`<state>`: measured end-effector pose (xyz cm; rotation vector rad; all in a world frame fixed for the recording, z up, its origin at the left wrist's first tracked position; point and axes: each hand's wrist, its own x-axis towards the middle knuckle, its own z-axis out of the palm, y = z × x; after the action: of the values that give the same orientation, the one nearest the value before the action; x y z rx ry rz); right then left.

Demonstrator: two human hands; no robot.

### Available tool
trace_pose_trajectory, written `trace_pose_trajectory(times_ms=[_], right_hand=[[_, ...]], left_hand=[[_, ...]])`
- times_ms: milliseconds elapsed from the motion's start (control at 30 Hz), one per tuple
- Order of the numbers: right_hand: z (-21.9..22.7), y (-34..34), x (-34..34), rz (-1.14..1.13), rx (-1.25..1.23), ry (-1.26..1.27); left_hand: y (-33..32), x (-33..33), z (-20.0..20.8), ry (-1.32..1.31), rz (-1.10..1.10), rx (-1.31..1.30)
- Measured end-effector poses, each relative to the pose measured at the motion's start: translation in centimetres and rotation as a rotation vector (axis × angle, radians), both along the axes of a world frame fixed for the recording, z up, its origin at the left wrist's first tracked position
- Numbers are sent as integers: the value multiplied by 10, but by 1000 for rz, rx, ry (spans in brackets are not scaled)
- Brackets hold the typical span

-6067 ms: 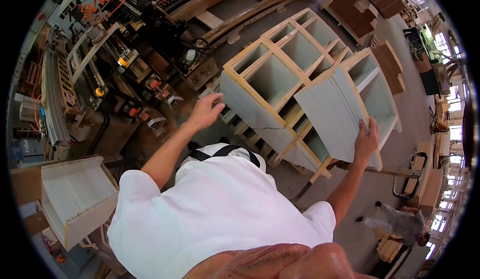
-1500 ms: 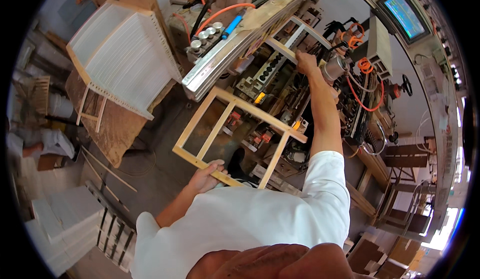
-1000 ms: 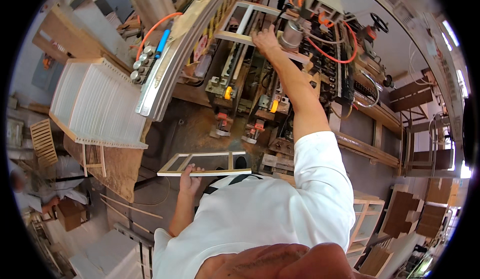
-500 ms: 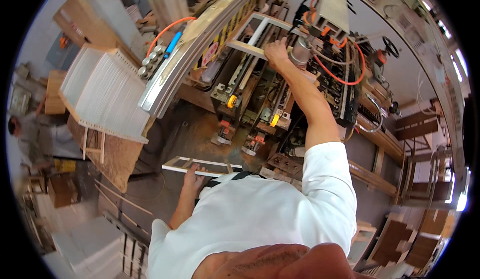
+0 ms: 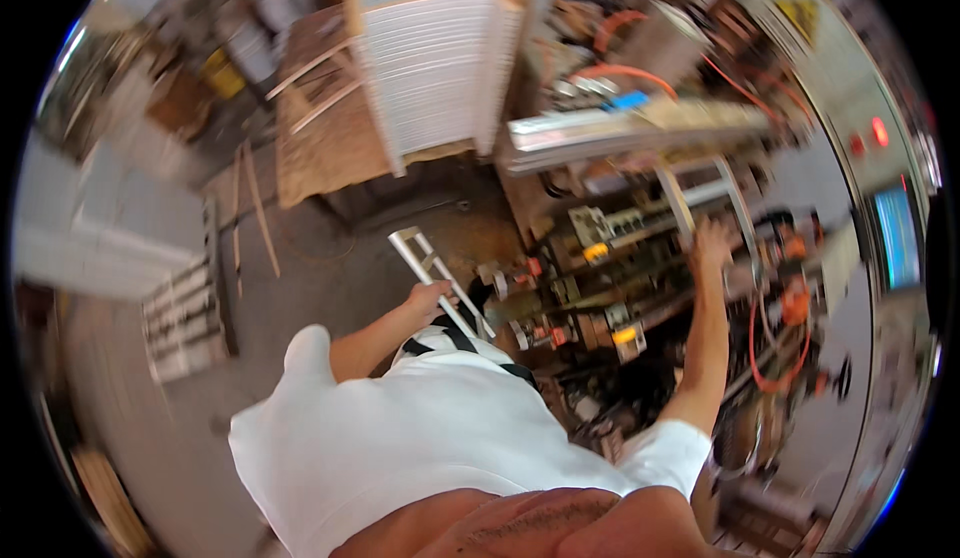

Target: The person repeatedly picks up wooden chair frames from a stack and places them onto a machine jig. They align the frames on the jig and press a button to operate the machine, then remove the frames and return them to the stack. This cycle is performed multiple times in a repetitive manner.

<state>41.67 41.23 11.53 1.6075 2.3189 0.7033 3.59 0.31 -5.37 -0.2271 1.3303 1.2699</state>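
My left hand [image 5: 430, 300] is closed around one long side of a narrow white-faced wooden frame [image 5: 408, 246], holding it at my waist. The frame is tilted, and part of it is hidden against my body. My right hand [image 5: 711, 244] reaches out to a second pale wooden frame [image 5: 709, 192] with a white crossbar, which lies in the machine [image 5: 625, 303]. Its fingers are at the near end of that frame and look bent over its edge, somewhat smeared by motion. A metal beam [image 5: 590, 136] stands beyond this frame.
A stack of white-edged frames [image 5: 430, 73] stands on a brown worktable [image 5: 325, 166], near a loose wooden frame [image 5: 318, 88]. Thin wooden strips [image 5: 258, 208] lie on the floor. An orange hose [image 5: 778, 383] loops beside the machine. A lit screen [image 5: 897, 238] is at the far right.
My view has turned left, so the machine appears farther right and the worktable nearer the middle. My left hand still holds its frame; my right hand stays at the frame in the machine.
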Motion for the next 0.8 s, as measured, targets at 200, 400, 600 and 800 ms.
trace_pose_trajectory(times_ms=[200, 400, 600, 800], right_hand=[[25, -19, -26, -25, -50, -114], [27, -24, -27, -81, -73, -135], [25, -22, -32, -78, -62, -82], [14, -16, -20, -119, -27, -91]], left_hand=[[-10, 5, 32, 122, -6, 65], [-38, 1, 65, 269, -20, 109], [-91, -42, 107, 531, 0, 359], [-136, -159, 252, 763, -82, 504]])
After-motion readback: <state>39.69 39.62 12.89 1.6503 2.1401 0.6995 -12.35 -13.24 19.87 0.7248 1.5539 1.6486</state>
